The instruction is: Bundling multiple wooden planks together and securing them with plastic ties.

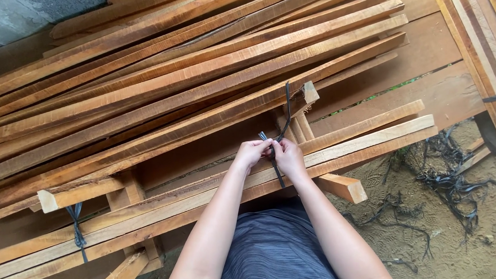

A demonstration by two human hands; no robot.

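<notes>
Both hands, the left hand (pixel 252 153) and the right hand (pixel 288 156), gripped the dark strap (pixel 284 116) near the front edge of the wood pile (pixel 200 91); keeping it tight seemed best.

1. Soft, even daylight covers my view; the wooden slats (pixel 188 86) read bright and warm, without glare.
2. Shadows pool in the gaps under the stacked slats, dark but soft-edged.
3. I see my hands, left hand (pixel 251 153) and right hand (pixel 288 157), in focus and evenly lit.
4. The sandy ground (pixel 462 230) shows crisp grain.
5. Straight slats bow slightly toward the frame edges, a wide-lens effect.
</notes>
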